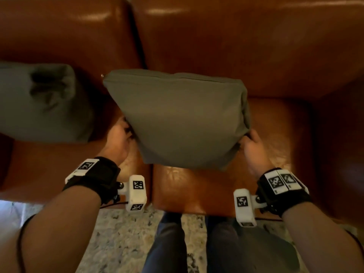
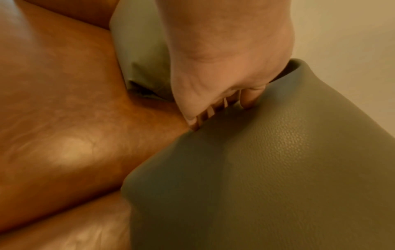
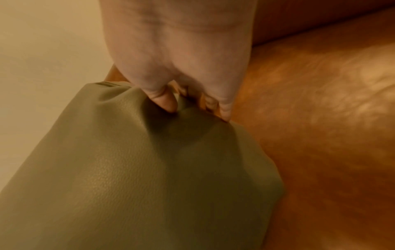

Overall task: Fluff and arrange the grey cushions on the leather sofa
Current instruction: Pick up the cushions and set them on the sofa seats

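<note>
I hold one cushion [image 1: 177, 119] above the sofa [image 1: 216, 186], left hand [image 1: 116, 142] and right hand [image 1: 254, 148] each clamped on a side; the other cushion [image 1: 39, 103], dented, awaits fluffing.

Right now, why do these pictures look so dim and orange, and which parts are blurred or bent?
Head view: dim, warm light; glare streaks shine on the leather sofa, whose edges bow from the wide lens. Left wrist view: the left hand and sofa are soft, while the held cushion shows sharp grain. Right wrist view: the right hand is blurred, and the sofa beyond is smeared.
</note>
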Demonstrator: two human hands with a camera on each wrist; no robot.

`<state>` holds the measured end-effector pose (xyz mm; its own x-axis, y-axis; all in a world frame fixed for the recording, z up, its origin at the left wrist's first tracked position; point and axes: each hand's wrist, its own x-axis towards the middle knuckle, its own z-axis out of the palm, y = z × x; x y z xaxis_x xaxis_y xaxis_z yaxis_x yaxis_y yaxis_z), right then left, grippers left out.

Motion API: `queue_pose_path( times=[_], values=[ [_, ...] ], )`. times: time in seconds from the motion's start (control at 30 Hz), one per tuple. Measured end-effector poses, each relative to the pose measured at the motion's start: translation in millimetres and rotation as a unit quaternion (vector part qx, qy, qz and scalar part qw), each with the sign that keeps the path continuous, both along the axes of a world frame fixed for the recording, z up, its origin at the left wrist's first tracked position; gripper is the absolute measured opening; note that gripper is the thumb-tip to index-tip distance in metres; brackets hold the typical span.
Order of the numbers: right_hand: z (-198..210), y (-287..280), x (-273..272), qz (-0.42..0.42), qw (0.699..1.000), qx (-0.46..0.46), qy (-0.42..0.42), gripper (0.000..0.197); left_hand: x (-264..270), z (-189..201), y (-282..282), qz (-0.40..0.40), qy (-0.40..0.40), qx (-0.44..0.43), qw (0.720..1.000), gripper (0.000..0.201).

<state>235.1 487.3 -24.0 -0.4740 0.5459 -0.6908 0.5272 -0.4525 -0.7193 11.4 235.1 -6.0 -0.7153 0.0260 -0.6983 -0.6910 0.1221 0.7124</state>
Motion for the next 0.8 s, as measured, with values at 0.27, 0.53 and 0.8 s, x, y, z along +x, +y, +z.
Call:
queue_pose_path(
  times=[0.27, 0.53, 0.8],
  values=[
    [-5.2, -27.9, -95.5, 0.024, 0.999, 0.03, 0.014, 0.045, -73.3, -9.3, -39.7, 0.014, 0.025, 0.044, 0.999, 0.035],
    [-17.6, -37.1, -134.1, 0.039, 0.998, 0.049, -0.005, 0.051, -110.8, -33.7, -46.2, 0.019, 0.031, 0.041, 0.999, 0.034],
    [-26.9, -46.9, -135.1, 0.057, 0.997, 0.051, -0.009, 0.049, -103.7, -45.9, -42.9, -0.033, 0.051, -0.033, 0.998, 0.041]
  ],
)
